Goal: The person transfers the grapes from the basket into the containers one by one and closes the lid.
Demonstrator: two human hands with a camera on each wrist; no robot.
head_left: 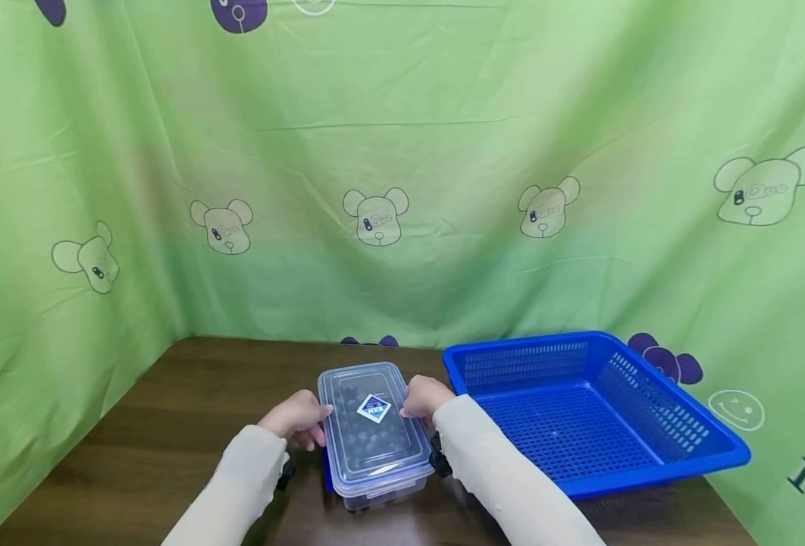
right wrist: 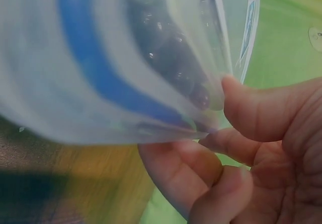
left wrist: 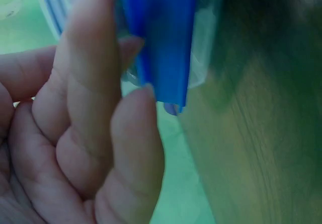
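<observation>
A clear plastic food container point(head_left: 348, 455) with a see-through lid and a diamond-shaped label point(head_left: 374, 408) is between the hands, near the table's front. Dark round pieces point(right wrist: 166, 53) show through its wall. My left hand point(head_left: 299, 418) holds its left side, thumb at the lid's edge; in the left wrist view its fingers lie beside a blue strip point(left wrist: 163, 43) on the container's side. On the opposite side my right hand point(head_left: 426, 396) grips it, thumb on the rim and fingers curled near the underside in the right wrist view. Whether the container touches the table is unclear.
A large blue plastic basket point(head_left: 596, 478) with slotted walls stands at the right of the brown wooden table point(head_left: 191, 425). Green printed cloth point(head_left: 443, 280) hangs behind the table and along its sides.
</observation>
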